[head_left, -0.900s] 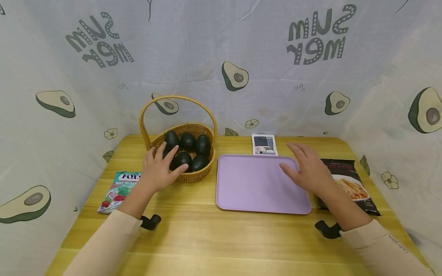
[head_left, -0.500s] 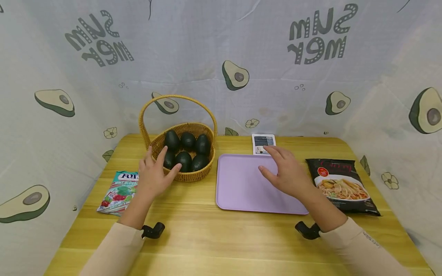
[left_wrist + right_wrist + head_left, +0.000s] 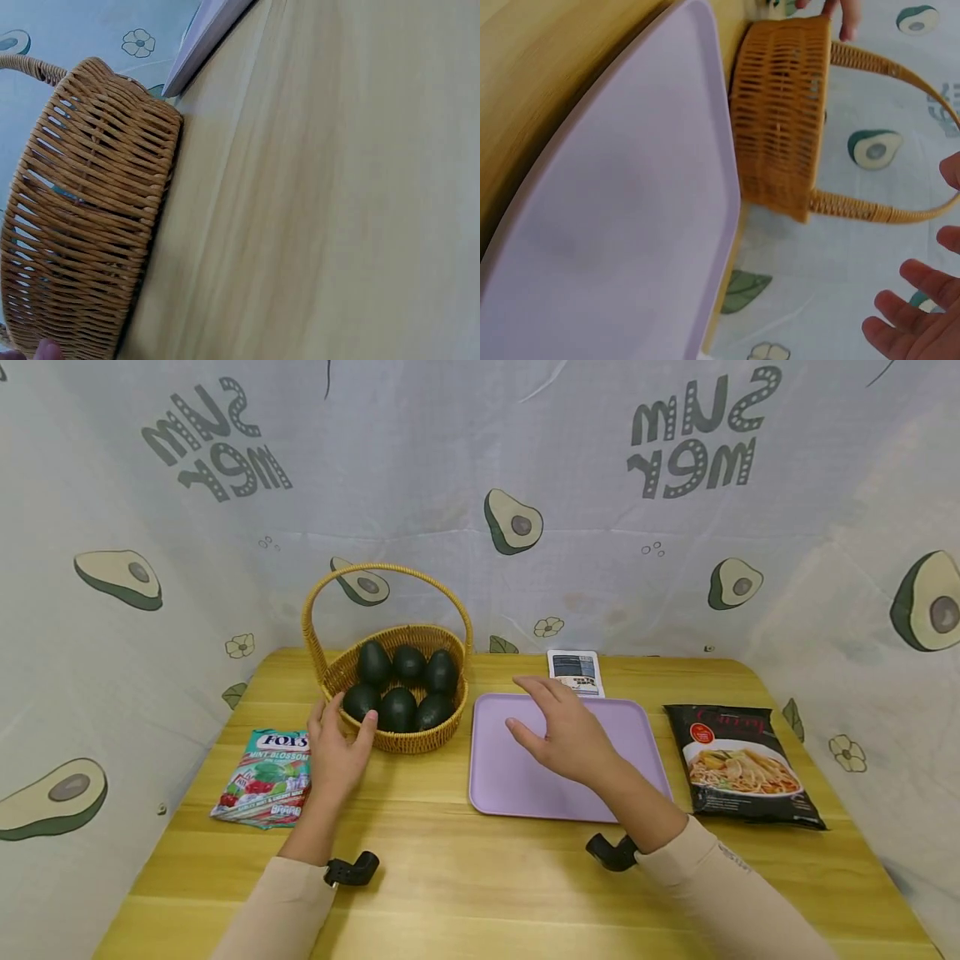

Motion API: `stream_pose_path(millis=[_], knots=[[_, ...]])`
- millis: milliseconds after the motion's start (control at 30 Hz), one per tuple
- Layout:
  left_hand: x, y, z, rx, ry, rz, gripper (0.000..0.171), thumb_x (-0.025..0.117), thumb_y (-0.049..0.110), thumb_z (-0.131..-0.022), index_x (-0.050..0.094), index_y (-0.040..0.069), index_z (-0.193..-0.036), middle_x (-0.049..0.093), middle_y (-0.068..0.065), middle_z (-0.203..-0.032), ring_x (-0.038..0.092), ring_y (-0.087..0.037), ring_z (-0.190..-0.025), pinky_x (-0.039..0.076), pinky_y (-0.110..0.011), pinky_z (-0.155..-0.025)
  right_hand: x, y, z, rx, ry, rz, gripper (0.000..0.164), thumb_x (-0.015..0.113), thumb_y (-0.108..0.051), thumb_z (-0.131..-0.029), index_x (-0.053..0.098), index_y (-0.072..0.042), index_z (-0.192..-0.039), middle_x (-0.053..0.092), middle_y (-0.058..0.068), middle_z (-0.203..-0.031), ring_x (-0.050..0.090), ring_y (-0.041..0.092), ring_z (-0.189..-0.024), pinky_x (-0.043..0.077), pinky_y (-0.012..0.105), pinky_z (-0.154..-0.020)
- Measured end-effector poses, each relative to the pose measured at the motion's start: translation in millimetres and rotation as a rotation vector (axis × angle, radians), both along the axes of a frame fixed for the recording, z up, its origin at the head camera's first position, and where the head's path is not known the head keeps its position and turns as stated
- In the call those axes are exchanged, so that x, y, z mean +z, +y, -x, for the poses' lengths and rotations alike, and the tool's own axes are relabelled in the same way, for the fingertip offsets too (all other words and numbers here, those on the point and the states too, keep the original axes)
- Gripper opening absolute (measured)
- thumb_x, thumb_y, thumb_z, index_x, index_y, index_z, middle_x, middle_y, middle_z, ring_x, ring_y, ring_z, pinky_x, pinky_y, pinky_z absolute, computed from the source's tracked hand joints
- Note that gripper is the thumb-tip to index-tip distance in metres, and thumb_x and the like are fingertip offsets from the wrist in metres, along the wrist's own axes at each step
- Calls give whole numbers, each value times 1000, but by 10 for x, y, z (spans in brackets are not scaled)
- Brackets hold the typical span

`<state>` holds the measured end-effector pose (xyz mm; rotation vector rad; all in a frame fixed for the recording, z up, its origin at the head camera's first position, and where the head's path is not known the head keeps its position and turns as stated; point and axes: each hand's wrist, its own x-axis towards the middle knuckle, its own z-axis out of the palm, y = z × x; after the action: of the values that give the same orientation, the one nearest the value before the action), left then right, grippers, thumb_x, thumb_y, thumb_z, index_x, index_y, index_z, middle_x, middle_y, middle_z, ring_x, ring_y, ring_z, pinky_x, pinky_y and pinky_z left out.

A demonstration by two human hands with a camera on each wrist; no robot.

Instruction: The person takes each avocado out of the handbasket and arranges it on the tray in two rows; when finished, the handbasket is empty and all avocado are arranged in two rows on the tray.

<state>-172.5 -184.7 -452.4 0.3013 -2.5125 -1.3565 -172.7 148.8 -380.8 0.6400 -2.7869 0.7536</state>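
A wicker basket [image 3: 408, 742] with a tall arched handle stands at the back left, holding several dark green avocados [image 3: 397, 710]. My left hand [image 3: 337, 752] is at the basket's front-left rim, fingers spread and gripping nothing; in the left wrist view only fingertips [image 3: 48, 349] show by the woven wall. My right hand [image 3: 564, 731] hovers over the lilac tray [image 3: 510, 785], its fingers apart and holding nothing. In the right wrist view its spread fingers [image 3: 889, 300] show at the lower right, with the basket beyond the tray.
A Fox's candy bag [image 3: 266, 781] lies left of my left forearm. On the right is a black noodle packet [image 3: 742, 764]. Behind the tray sits a small white packet [image 3: 576, 672]. An avocado-print cloth [image 3: 450, 460] hangs behind the wooden table [image 3: 480, 885].
My right hand has moved left, from the noodle packet side to over the tray. My left hand has drawn back from above the avocados to the basket's front-left rim.
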Motion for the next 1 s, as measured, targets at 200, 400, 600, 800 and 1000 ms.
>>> stream_pose_path(millis=[200, 400, 600, 800, 1000], knots=[[-146, 46, 54, 65, 39, -205, 66, 61, 45, -100, 39, 16, -156, 16, -17, -167, 51, -36, -125, 45, -45, -103, -39, -277, 85, 38, -29, 30, 61, 67, -40, -97, 49, -15, -150, 53, 12, -149, 55, 33, -135, 49, 56, -104], [-250, 108, 115, 132, 103, -293, 58, 63, 40, -101, 45, 17, -152, 26, -16, -162, 49, -30, -113, 42, -36, -95, -75, -557, 187, 103, -45, 83, 59, 68, -39, -97, 51, -16, -149, 55, 10, -147, 56, 31, -134, 49, 53, -106], [-332, 159, 167, 155, 158, -360, 56, 63, 35, -101, 46, 16, -150, 28, -16, -159, 43, -31, -130, 44, -46, -108, -118, -790, 271, 125, -116, 122, 59, 67, -40, -98, 51, -19, -150, 54, 7, -149, 54, 29, -137, 47, 52, -109], [-389, 215, 198, 165, 197, -402, 54, 62, 32, -102, 44, 18, -151, 30, -13, -155, 46, -19, -108, 42, -28, -93, -189, -1005, 370, 147, -152, 122, 59, 69, -40, -97, 52, -18, -149, 54, 7, -150, 51, 28, -139, 45, 50, -112], [-422, 237, 171, 161, 201, -422, 53, 60, 31, -103, 42, 19, -151, 28, -12, -156, 45, -16, -106, 40, -28, -91, -260, -1164, 481, 188, -140, 82, 57, 67, -40, -98, 53, -17, -148, 55, 6, -147, 55, 27, -135, 47, 48, -110]])
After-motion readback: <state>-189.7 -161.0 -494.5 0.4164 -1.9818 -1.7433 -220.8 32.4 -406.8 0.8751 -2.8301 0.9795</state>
